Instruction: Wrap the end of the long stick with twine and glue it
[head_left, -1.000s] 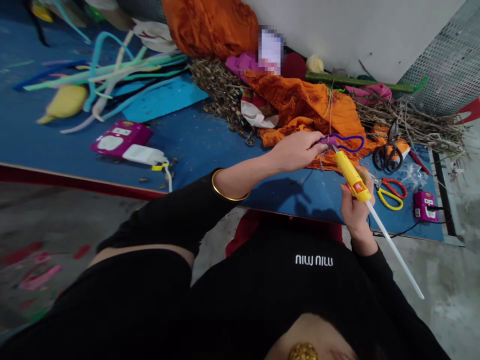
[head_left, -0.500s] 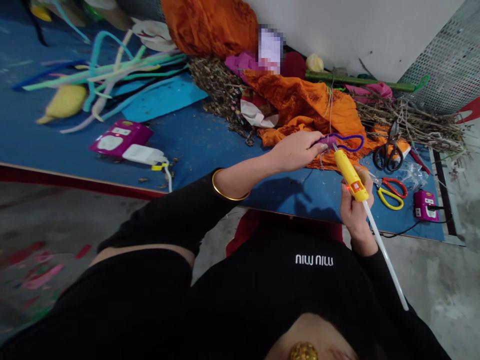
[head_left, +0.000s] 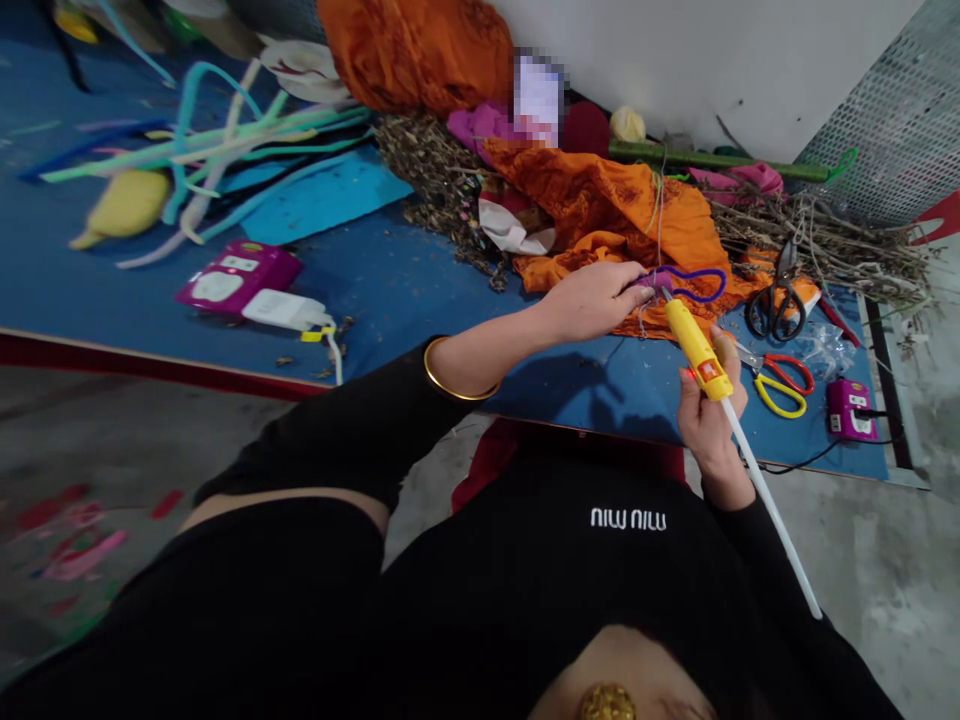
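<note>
My left hand (head_left: 596, 300) pinches a small purple piece (head_left: 657, 283) above the table's front part. A dark purple fuzzy loop (head_left: 712, 287) extends from that piece to the right. My right hand (head_left: 712, 410) is wrapped round a yellow glue gun (head_left: 694, 345), whose tip points up and left at the purple piece. Whether the tip touches it I cannot tell. A long white glue stick (head_left: 772, 510) sticks out of the gun's back end. Orange cloth (head_left: 615, 205) lies just behind both hands.
Red-and-yellow scissors (head_left: 784, 383), black scissors (head_left: 776, 300) and a purple socket box (head_left: 851, 410) lie right on the blue table (head_left: 405, 310). Another purple socket box (head_left: 240, 278), fuzzy stems (head_left: 225, 150) and a yellow gourd shape (head_left: 131, 203) are left. Dried twigs (head_left: 847, 245) lie behind.
The glue gun and my right hand have shifted very slightly left. My left hand keeps its pinch on the purple piece in nearly the same place.
</note>
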